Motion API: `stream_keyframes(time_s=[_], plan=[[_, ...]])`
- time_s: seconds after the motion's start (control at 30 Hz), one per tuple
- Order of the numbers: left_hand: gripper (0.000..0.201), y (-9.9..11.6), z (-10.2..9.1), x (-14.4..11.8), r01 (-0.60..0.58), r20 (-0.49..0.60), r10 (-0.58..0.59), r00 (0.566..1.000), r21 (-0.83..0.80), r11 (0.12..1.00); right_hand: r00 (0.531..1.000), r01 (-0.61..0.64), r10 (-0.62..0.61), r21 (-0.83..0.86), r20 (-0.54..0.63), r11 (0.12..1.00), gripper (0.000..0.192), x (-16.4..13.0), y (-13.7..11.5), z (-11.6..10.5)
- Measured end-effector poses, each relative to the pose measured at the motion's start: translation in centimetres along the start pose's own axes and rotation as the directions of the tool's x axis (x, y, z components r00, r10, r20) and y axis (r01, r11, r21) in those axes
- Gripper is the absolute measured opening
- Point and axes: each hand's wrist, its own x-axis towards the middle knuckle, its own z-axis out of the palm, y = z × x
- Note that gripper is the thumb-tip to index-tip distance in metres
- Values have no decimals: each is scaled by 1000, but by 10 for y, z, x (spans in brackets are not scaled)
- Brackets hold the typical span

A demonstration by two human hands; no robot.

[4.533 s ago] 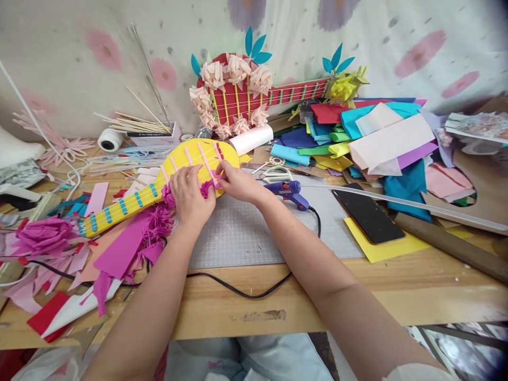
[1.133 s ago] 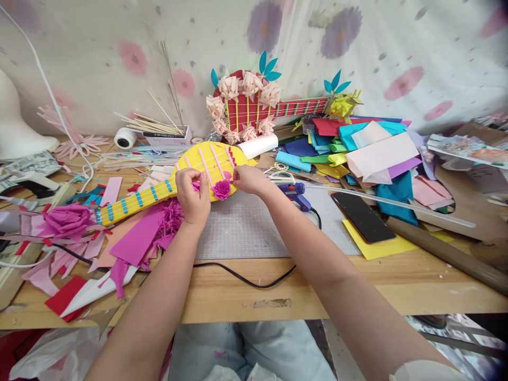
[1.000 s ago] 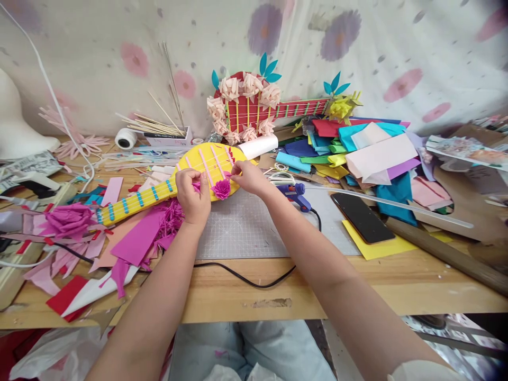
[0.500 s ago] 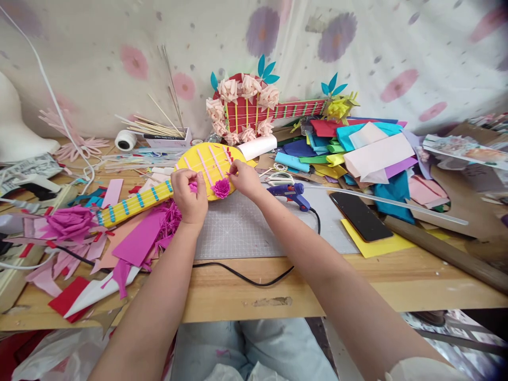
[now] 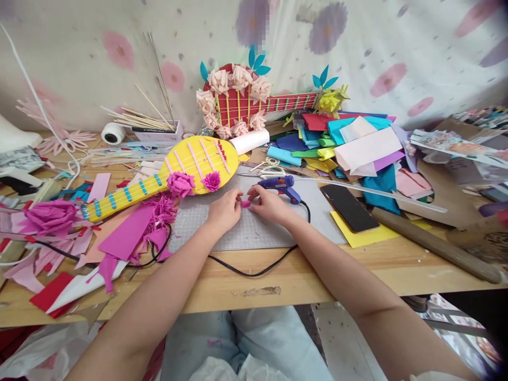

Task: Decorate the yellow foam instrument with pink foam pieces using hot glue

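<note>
Over the grey cutting mat (image 5: 206,227), my left hand (image 5: 226,212) and my right hand (image 5: 270,205) meet, fingertips pinched on a small magenta paper piece (image 5: 245,203) between them. Just beyond lies a yellow paper lute (image 5: 174,165) with blue frets, pink strips and a white neck end at its top. Two magenta paper flowers sit on its lower edge, a larger flower (image 5: 180,184) and a smaller flower (image 5: 211,181). A purple glue gun (image 5: 280,183) rests close behind my right hand.
Magenta fringed paper (image 5: 129,233) and scraps lie left. A black cord (image 5: 254,275) loops along the front. A phone (image 5: 349,207) lies on yellow paper at right, near a wooden rod (image 5: 436,244). Behind stand a red flowered lute (image 5: 238,106) and a colored paper pile (image 5: 361,143).
Both hands have left the yellow lute and come down and nearer over the mat, now together at the small magenta piece. Both magenta flowers now show uncovered on the lute. The view has shifted slightly.
</note>
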Motion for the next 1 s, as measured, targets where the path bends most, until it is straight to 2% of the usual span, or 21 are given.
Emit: stream_keyframes(time_s=[0.07,0.17,0.37,0.57,0.73,1.0], plan=[[32,-3,2,1,75,2,-75,997,-6,997,999,28,-28,-6,25,1000,38,-4,6,-3],[32,-7,3,2,120,-8,-120,993,-25,993,997,60,-61,13,36,998,38,-8,12,-6],[26,-7,6,3,105,25,-105,994,-21,994,990,118,-118,0,-83,993,24,-7,16,3],[30,-2,5,3,104,72,-107,992,44,994,965,211,-218,-62,-148,975,31,-1,15,16],[32,-4,4,4,99,76,-103,992,54,994,962,211,-221,-78,-163,974,30,1,16,17],[26,-9,8,6,76,23,-76,997,15,997,972,170,-179,-71,-153,983,33,2,13,17]])
